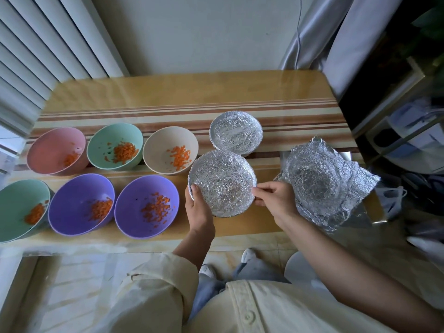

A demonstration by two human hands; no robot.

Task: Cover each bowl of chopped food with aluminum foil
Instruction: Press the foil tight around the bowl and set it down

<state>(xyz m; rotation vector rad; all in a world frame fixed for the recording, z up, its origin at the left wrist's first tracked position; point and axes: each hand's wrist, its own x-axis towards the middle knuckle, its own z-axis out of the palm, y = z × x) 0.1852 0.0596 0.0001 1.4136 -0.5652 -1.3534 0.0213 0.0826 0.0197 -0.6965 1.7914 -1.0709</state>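
At the table [153, 92], left grip [198, 207] and right grip [275, 200] both curled round foil-covered bowl [222, 182].

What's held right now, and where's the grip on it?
Both hands hold the near foil-covered bowl. The left hand grips its left rim, thumb on top. The right hand pinches its right rim.
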